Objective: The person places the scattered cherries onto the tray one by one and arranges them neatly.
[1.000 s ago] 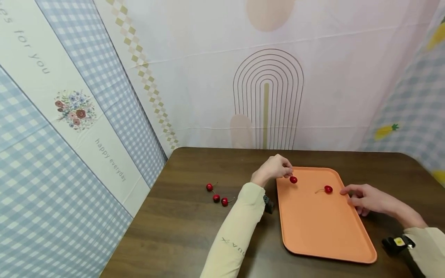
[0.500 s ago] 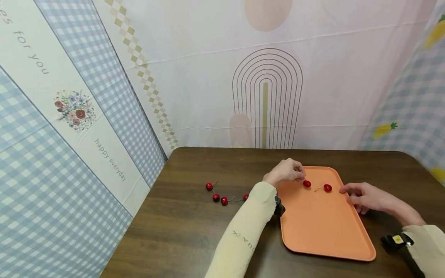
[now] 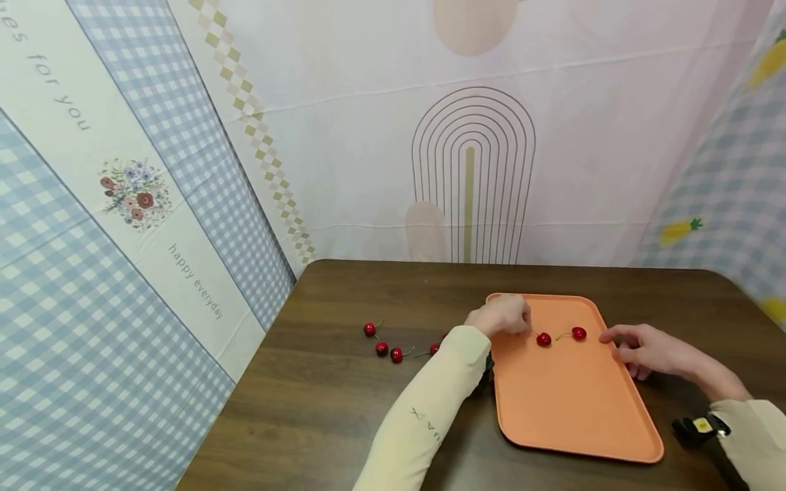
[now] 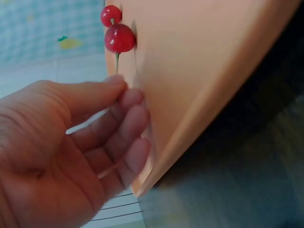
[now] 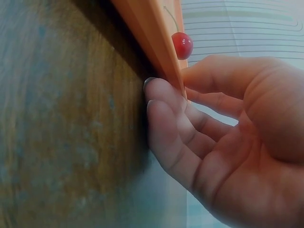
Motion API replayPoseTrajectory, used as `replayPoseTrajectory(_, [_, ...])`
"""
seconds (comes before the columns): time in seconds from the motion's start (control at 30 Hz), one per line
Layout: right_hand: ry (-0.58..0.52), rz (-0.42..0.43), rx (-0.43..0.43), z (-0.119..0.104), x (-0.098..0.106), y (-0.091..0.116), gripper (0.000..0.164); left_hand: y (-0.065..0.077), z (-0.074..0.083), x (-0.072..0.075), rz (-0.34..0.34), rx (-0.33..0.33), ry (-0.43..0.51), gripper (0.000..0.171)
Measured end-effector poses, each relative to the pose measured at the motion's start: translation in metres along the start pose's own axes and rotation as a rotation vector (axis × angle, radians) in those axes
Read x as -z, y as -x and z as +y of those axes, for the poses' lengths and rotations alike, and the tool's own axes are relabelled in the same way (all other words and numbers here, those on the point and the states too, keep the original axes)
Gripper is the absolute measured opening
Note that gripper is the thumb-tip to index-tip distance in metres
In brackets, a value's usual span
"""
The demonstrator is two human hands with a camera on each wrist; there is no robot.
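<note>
Two glossy red, round cherries (image 3: 544, 339) are within an orange, rectangular, plastic-looking tray (image 3: 571, 402); your left hand (image 3: 500, 316) pinches the left one's thin stem (image 4: 118, 61), the surest hold on fruit likely light, slick and easily bruised. Your right hand (image 3: 657, 352) grips the raised right rim (image 3: 645, 416); room opens toward the near edge (image 3: 583, 453).

Beyond the far edge of the dark wood-grained bench (image 3: 295, 409), whose far corners are rounded, hangs a pale pinkish cloth (image 3: 350, 170) printed with nested arches (image 3: 473, 136). Left of it, blue-and-white checked fabric (image 3: 55, 334) bears a white lettered band (image 3: 153, 239); past the far right corner, softer checks (image 3: 731, 177) carry yellow fruit (image 3: 678, 232).
</note>
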State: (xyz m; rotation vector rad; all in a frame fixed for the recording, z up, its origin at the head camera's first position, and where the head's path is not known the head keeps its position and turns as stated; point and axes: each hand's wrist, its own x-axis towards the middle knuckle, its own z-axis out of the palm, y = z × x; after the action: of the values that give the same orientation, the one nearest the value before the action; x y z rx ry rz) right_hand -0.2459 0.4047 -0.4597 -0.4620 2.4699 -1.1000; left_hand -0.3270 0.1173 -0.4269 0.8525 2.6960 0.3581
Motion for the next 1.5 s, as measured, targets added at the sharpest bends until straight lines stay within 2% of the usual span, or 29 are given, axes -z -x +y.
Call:
replayPoseTrajectory(0.1, [-0.005, -0.002, 0.009, 0.000, 0.000, 0.001, 0.037, 0.000, 0.002, -0.002, -0.026, 0.019, -0.041, 0.015])
replayPoseTrajectory(0.17, [-0.006, -0.002, 0.014, 0.000, 0.000, 0.001, 0.037, 0.000, 0.003, -0.003, -0.045, 0.046, -0.043, 0.025])
replayPoseTrajectory(0.33, [-0.005, 0.002, 0.017, -0.002, 0.001, 0.002, 0.037, -0.004, 0.007, -0.005, -0.081, 0.064, -0.041, 0.045])
replayPoseTrajectory(0.6, [-0.011, -0.006, 0.009, -0.002, 0.001, 0.001, 0.038, -0.004, 0.011, -0.006, -0.058, 0.074, -0.078, 0.034])
replayPoseTrajectory(0.87, [-0.021, -0.025, 0.011, 0.001, 0.002, 0.002, 0.039, -0.006, 0.011, -0.010, -0.087, 0.066, -0.079, 0.042])
replayPoseTrajectory(1.17, [-0.019, -0.024, 0.020, 0.000, 0.002, 0.001, 0.038, -0.005, 0.011, -0.008, -0.093, 0.131, -0.054, 0.046])
replayPoseTrajectory(1.27, [-0.017, -0.024, 0.023, 0.000, 0.001, 0.000, 0.038, -0.004, 0.011, -0.007, -0.099, 0.143, -0.051, 0.044])
replayPoseTrajectory(1.5, [-0.010, -0.023, 0.014, -0.001, 0.002, 0.000, 0.039, -0.002, 0.011, -0.005, -0.097, 0.125, -0.063, 0.037])
